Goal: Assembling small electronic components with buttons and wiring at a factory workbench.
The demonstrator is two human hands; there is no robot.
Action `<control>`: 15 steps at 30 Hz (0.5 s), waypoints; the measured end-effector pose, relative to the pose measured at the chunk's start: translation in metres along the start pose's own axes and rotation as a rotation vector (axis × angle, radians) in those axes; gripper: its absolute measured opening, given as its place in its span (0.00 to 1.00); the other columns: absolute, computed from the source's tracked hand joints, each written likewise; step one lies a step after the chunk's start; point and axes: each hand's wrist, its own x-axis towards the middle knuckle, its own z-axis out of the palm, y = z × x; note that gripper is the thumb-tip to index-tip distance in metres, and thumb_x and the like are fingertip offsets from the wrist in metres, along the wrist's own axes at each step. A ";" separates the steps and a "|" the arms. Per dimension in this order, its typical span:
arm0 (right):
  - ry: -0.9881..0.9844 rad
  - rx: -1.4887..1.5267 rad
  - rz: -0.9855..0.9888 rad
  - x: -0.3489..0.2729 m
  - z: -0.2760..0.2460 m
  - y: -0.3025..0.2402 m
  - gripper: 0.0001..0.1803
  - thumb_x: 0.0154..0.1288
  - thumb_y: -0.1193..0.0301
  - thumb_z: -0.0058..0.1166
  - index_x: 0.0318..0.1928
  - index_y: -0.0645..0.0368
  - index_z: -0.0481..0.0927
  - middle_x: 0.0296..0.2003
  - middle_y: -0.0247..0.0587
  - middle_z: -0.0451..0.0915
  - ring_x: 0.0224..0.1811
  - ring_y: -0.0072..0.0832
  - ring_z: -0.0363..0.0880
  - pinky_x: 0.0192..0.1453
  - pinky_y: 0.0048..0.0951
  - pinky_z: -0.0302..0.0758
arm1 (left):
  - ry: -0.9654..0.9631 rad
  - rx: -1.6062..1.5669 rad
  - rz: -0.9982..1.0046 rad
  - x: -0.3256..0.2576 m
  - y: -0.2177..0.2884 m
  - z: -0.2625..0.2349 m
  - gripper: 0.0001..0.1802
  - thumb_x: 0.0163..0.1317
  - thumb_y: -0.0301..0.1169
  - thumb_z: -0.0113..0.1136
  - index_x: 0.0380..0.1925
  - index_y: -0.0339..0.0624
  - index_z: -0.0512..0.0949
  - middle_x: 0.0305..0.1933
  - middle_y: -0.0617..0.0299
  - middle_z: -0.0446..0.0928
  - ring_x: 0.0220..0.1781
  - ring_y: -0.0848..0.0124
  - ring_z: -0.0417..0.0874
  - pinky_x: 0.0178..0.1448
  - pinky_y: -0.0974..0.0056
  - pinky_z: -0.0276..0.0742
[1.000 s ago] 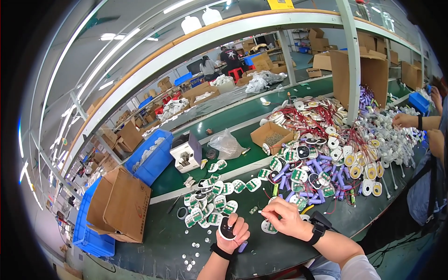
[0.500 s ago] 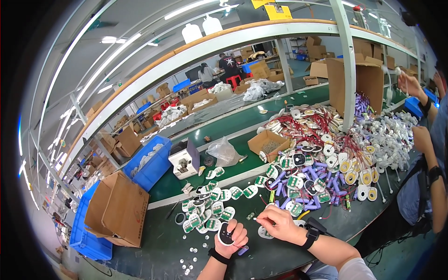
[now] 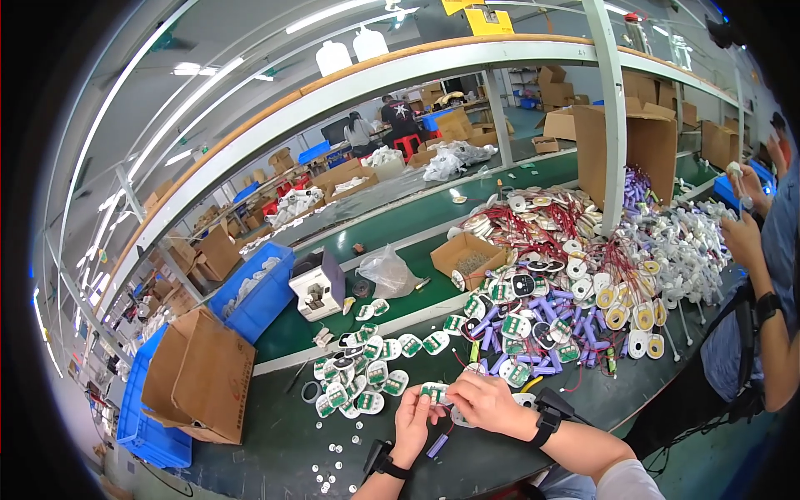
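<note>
In my left hand (image 3: 412, 423) is a white oval plastic shell with a green circuit board (image 3: 433, 392), board side up. My left thumb and fingers grip its left side. My right hand (image 3: 492, 404) is closed at the shell's right edge, fingertips pressed together; whatever they pinch is hidden. Just below the hands lies a purple cylindrical battery (image 3: 437, 446). Left of them is a heap of similar white shells with green boards (image 3: 354, 379). Small white round parts (image 3: 327, 479) are scattered on the dark tabletop near my left wrist.
Beyond my right hand are heaped purple batteries (image 3: 546, 362), red-wired parts and white parts (image 3: 667, 242). An open carton of small parts (image 3: 468, 258) stands behind. At left are a cardboard box (image 3: 204, 375) and blue bins (image 3: 258, 292). A co-worker's arm (image 3: 754, 267) works at far right.
My left hand has turned the shell from its black face to its green board side. My right hand has moved left to meet it, and the view has shifted slightly.
</note>
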 end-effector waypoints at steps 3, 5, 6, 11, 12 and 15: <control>-0.013 0.025 0.053 0.002 -0.003 -0.004 0.05 0.50 0.78 0.59 0.28 0.59 0.77 0.24 0.36 0.74 0.21 0.32 0.75 0.23 0.29 0.71 | -0.055 0.033 0.033 -0.001 0.000 0.003 0.12 0.69 0.33 0.44 0.44 0.35 0.67 0.34 0.59 0.76 0.30 0.74 0.77 0.32 0.73 0.71; 0.009 0.110 0.077 0.002 -0.002 -0.004 0.05 0.49 0.79 0.59 0.28 0.59 0.77 0.24 0.37 0.74 0.22 0.32 0.75 0.22 0.28 0.71 | -0.032 -0.013 0.072 -0.002 0.001 0.003 0.12 0.69 0.33 0.45 0.44 0.34 0.68 0.37 0.58 0.75 0.32 0.74 0.78 0.33 0.73 0.72; 0.006 0.111 0.077 0.003 -0.004 -0.005 0.05 0.49 0.79 0.59 0.28 0.59 0.77 0.24 0.37 0.74 0.22 0.32 0.75 0.22 0.28 0.71 | -0.029 -0.014 0.072 -0.002 0.002 0.002 0.12 0.69 0.33 0.45 0.44 0.34 0.68 0.37 0.58 0.75 0.32 0.74 0.78 0.33 0.73 0.72; 0.137 0.240 0.082 0.007 -0.014 -0.004 0.05 0.52 0.80 0.59 0.30 0.62 0.76 0.24 0.39 0.75 0.24 0.31 0.75 0.26 0.27 0.70 | 0.087 0.818 0.691 -0.003 0.018 -0.006 0.10 0.54 0.19 0.55 0.38 0.38 0.74 0.41 0.55 0.73 0.36 0.66 0.76 0.36 0.67 0.73; 0.169 0.269 0.075 0.007 -0.014 -0.003 0.05 0.53 0.79 0.57 0.31 0.60 0.76 0.25 0.40 0.74 0.21 0.30 0.74 0.22 0.27 0.70 | 0.051 0.886 0.787 -0.004 0.020 -0.009 0.16 0.47 0.17 0.58 0.38 0.42 0.76 0.43 0.55 0.71 0.39 0.60 0.75 0.37 0.65 0.74; 0.166 0.288 0.099 0.008 -0.016 -0.002 0.05 0.53 0.80 0.58 0.31 0.61 0.76 0.26 0.39 0.74 0.20 0.30 0.74 0.22 0.26 0.70 | 0.065 0.827 0.863 -0.011 0.015 -0.011 0.17 0.45 0.16 0.59 0.36 0.47 0.79 0.44 0.57 0.70 0.37 0.62 0.75 0.36 0.65 0.74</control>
